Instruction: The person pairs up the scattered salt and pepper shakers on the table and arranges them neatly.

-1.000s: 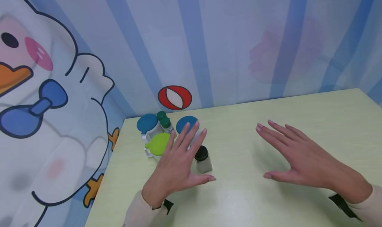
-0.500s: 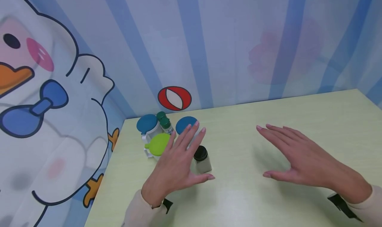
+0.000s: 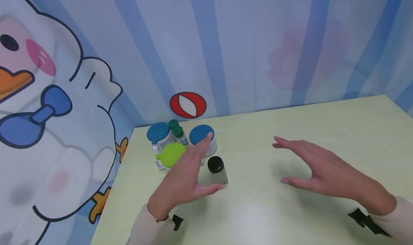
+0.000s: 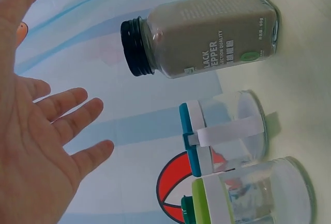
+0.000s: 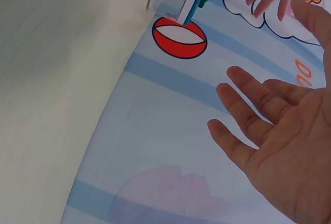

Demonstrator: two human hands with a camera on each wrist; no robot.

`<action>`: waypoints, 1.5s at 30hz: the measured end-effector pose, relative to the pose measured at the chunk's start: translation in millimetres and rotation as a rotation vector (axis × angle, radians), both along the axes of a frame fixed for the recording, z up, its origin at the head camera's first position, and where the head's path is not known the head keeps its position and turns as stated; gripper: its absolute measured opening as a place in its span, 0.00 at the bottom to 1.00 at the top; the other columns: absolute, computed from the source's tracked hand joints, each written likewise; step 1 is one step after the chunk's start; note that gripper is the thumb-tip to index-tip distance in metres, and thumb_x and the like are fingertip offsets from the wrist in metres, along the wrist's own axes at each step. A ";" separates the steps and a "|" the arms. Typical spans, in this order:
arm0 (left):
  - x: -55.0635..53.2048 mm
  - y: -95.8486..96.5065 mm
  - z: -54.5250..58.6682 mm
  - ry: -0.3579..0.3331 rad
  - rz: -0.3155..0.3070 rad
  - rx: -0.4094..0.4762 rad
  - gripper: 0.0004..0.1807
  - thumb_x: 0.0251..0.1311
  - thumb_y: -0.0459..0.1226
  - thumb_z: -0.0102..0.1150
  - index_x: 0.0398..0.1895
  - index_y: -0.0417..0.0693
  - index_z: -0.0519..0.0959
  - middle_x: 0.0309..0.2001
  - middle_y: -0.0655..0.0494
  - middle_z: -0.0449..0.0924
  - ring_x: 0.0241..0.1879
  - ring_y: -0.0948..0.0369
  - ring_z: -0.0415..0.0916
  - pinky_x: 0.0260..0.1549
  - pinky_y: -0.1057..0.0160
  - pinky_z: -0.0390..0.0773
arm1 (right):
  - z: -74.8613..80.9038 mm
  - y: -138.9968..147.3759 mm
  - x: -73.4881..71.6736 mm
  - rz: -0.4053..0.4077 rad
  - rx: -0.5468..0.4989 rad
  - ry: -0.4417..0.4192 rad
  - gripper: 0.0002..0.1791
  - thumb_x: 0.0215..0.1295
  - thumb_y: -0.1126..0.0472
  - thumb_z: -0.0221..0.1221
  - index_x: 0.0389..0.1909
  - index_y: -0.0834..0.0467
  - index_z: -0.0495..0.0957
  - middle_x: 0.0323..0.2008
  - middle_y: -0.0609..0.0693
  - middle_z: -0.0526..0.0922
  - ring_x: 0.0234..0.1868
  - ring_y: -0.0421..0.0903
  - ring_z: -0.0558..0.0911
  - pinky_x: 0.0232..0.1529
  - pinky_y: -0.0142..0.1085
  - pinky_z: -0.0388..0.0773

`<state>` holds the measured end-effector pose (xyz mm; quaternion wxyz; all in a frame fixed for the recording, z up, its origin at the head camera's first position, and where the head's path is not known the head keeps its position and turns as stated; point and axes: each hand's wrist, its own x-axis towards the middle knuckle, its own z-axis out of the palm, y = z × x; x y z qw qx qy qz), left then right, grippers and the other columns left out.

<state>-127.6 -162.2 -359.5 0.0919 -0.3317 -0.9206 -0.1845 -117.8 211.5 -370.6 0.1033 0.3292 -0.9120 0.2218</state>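
My left hand [image 3: 180,178] hovers over the left part of the table with its fingers extended and thumb out to the side. Just beyond its thumb a pepper bottle [image 3: 219,175] with a black cap stands upright. In the left wrist view the bottle [image 4: 212,38] has a grey-brown filling and a label about black pepper; the palm faces it, apart from it. Over the right part of the table my right hand [image 3: 329,171] holds nothing, thumb spread from the fingers. Its loosely bent fingers [image 5: 243,110] show in the right wrist view.
Behind the left hand are a jar with a green lid [image 3: 172,154], two jars with blue lids, one at the left [image 3: 158,132] and one at the right [image 3: 202,133], and green-capped small bottles [image 3: 178,131]. A patterned curtain [image 3: 251,51] borders the pale table [image 3: 258,209].
Both hands have turned so that their fingers overlap more in the head view. They have also shifted slightly left. The bottle and jars stay in place.
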 end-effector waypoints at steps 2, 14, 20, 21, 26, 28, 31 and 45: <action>-0.2 -2.8 1.3 -0.038 0.000 0.045 0.65 0.52 0.62 0.72 0.83 0.63 0.38 0.81 0.61 0.51 0.77 0.59 0.55 0.70 0.49 0.67 | 1.2 -2.3 -0.4 0.003 -0.024 -0.015 0.49 0.59 0.42 0.71 0.78 0.39 0.57 0.68 0.32 0.72 0.69 0.36 0.71 0.59 0.40 0.74; -4.8 -22.3 -0.1 -0.189 -0.015 0.248 0.64 0.52 0.49 0.78 0.83 0.67 0.40 0.77 0.64 0.59 0.75 0.61 0.59 0.67 0.46 0.70 | 3.2 -15.9 -9.0 0.093 -0.288 -0.218 0.40 0.62 0.51 0.71 0.74 0.40 0.64 0.61 0.36 0.80 0.61 0.38 0.79 0.58 0.25 0.72; -7.8 -30.6 -1.5 -0.204 -0.012 0.292 0.62 0.54 0.45 0.77 0.83 0.67 0.42 0.78 0.67 0.57 0.74 0.61 0.61 0.68 0.44 0.68 | -1.4 -22.3 -14.8 0.110 -0.389 -0.330 0.37 0.64 0.55 0.70 0.72 0.38 0.66 0.60 0.37 0.81 0.62 0.38 0.79 0.60 0.27 0.73; -8.4 -32.0 -1.8 -0.200 -0.010 0.296 0.62 0.54 0.44 0.77 0.83 0.67 0.42 0.78 0.67 0.58 0.74 0.61 0.62 0.68 0.44 0.68 | -2.1 -23.5 -15.9 0.111 -0.398 -0.339 0.37 0.64 0.55 0.70 0.72 0.38 0.67 0.60 0.38 0.81 0.62 0.38 0.79 0.60 0.27 0.73; -9.9 -38.3 -4.0 -0.187 0.011 0.319 0.60 0.54 0.41 0.77 0.82 0.68 0.45 0.77 0.67 0.60 0.73 0.61 0.63 0.69 0.43 0.67 | -5.5 -29.8 -21.3 0.103 -0.414 -0.403 0.34 0.65 0.54 0.69 0.71 0.35 0.68 0.60 0.36 0.80 0.62 0.38 0.78 0.61 0.31 0.74; -10.5 -41.1 -5.6 -0.183 0.018 0.328 0.59 0.54 0.40 0.77 0.82 0.67 0.47 0.77 0.68 0.60 0.73 0.61 0.64 0.69 0.43 0.66 | -7.2 -32.7 -23.0 0.107 -0.433 -0.432 0.34 0.66 0.54 0.69 0.70 0.35 0.68 0.60 0.35 0.80 0.62 0.38 0.78 0.61 0.32 0.74; -11.8 -46.4 -9.2 -0.171 0.037 0.327 0.57 0.55 0.40 0.77 0.81 0.68 0.49 0.76 0.68 0.61 0.73 0.61 0.64 0.69 0.44 0.66 | -10.1 -37.7 -26.1 0.126 -0.472 -0.471 0.32 0.66 0.55 0.68 0.69 0.37 0.70 0.61 0.37 0.80 0.63 0.39 0.78 0.63 0.32 0.73; -22.5 -74.7 -24.6 -0.205 0.093 0.321 0.51 0.55 0.38 0.76 0.79 0.69 0.56 0.75 0.64 0.64 0.71 0.56 0.64 0.64 0.37 0.70 | -21.6 -61.9 -41.8 0.269 -0.611 -0.620 0.29 0.64 0.61 0.69 0.66 0.51 0.74 0.63 0.46 0.80 0.65 0.52 0.78 0.67 0.34 0.71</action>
